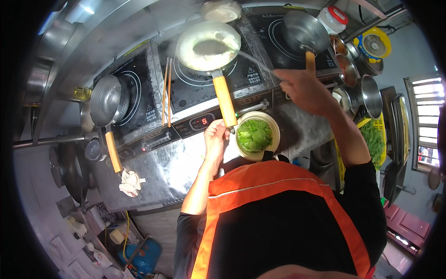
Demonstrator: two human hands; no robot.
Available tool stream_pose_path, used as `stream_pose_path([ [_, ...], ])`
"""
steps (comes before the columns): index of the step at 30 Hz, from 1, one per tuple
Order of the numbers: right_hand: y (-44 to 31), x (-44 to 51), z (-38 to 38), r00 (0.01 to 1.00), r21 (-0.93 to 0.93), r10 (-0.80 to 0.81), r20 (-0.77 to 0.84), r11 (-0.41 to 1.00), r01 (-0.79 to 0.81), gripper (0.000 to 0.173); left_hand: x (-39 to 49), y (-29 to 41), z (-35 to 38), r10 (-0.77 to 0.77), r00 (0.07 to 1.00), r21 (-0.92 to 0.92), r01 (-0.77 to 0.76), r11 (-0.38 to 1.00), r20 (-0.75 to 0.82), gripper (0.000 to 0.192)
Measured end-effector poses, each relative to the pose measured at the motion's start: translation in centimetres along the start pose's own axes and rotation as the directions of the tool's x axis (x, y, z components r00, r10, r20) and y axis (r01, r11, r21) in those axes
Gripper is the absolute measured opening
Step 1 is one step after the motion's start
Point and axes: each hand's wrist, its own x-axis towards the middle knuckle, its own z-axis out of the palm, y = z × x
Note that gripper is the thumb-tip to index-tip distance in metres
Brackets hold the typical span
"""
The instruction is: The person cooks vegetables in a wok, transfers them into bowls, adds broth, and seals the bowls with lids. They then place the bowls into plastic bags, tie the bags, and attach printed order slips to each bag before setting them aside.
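Note:
A pan (208, 47) with pale, steaming contents sits on the middle induction cooktop (188, 94). My left hand (215, 135) grips the lower end of its wooden handle (224, 101). In my right hand (303, 89) is a thin metal utensil (257, 62), slanting down to the left into the pan. Steam and glare hide the utensil's working end. Just right of my left hand, a round pale container (276, 134) holds green leafy vegetables (254, 135).
Saucepans with wooden handles stand left (109, 101) and right (305, 31). Wooden chopsticks (167, 92) lie across the cooktop's left edge. A crumpled cloth (131, 183) rests on the metal counter (163, 164). Metal bowls (370, 96) and a yellow basket (382, 134) of greens line the right side.

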Motion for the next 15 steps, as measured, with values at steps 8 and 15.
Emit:
stream_pose_path([
  [8,-0.5,0.2,0.1,0.992,-0.075,-0.094,-0.082,0.993,0.088,0.032,-0.8,-0.1,0.0,0.024,0.998,-0.096,-0.03,0.995,-0.066,0.013],
  [15,0.1,-0.5,1.0,0.97,-0.078,-0.079,-0.228,0.995,0.062,0.034,-3.7,-1.4,-4.4,-0.032,0.964,-0.071,0.014,0.997,-0.263,0.013],
])
